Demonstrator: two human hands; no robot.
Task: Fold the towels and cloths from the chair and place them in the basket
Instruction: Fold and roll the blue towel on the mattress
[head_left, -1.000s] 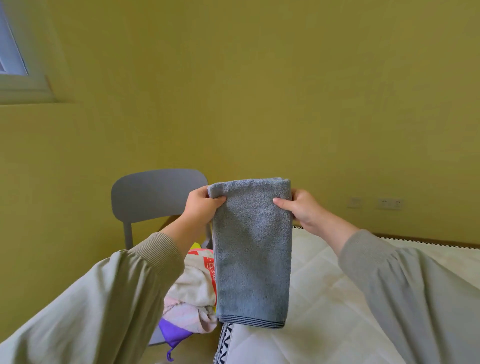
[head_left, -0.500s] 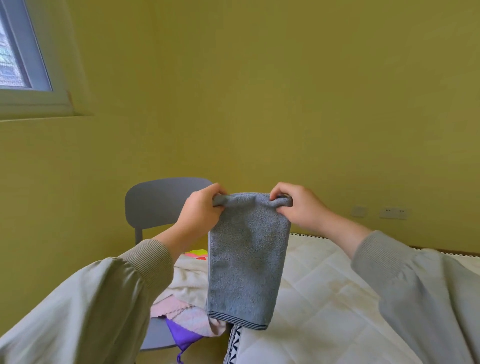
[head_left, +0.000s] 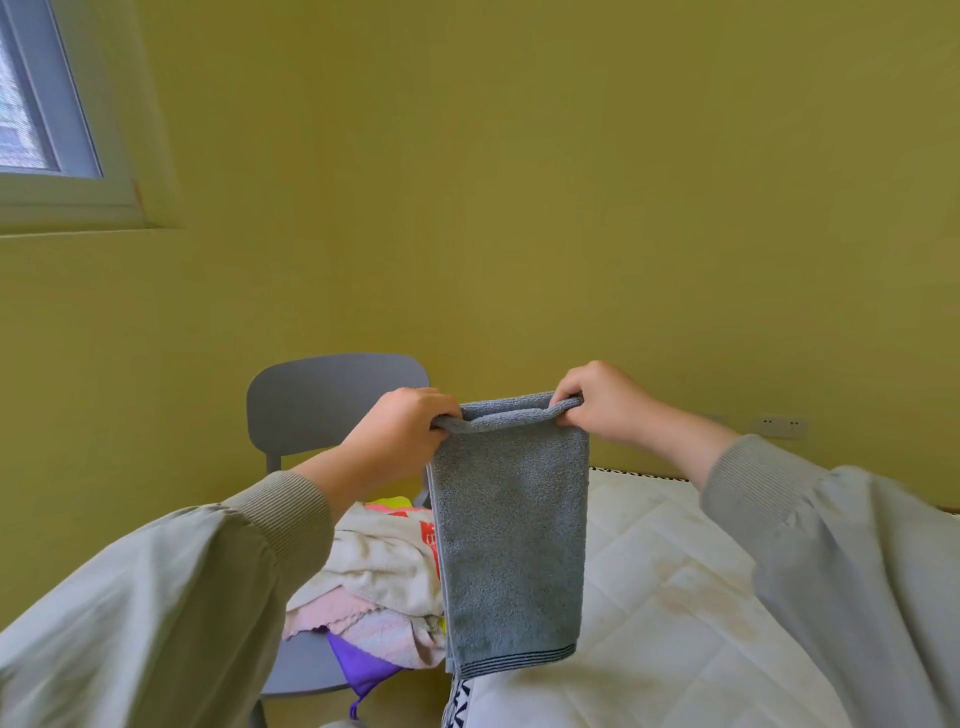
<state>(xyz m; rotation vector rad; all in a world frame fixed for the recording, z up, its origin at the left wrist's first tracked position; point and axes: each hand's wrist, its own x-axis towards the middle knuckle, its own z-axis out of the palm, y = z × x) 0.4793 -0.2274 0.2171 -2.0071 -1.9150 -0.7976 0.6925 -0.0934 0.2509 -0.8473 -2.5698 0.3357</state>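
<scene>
A grey towel, folded into a narrow strip, hangs in the air in front of me, striped hem at the bottom. My left hand grips its upper left corner and my right hand grips the upper right corner, fingers curled over the top fold. Behind the towel stands a grey chair with a pile of cloths on its seat: white, pink, purple and a bit of yellow. The basket is not in view.
A white quilted mattress lies to the right under the towel, with a patterned edge at its near left side. Yellow-green walls close the corner behind the chair. A window is at the upper left, wall sockets at the right.
Both hands have turned their grip over the towel's top edge and rolled it forward, so the top fold bunches between them. The view has shifted left and up.
</scene>
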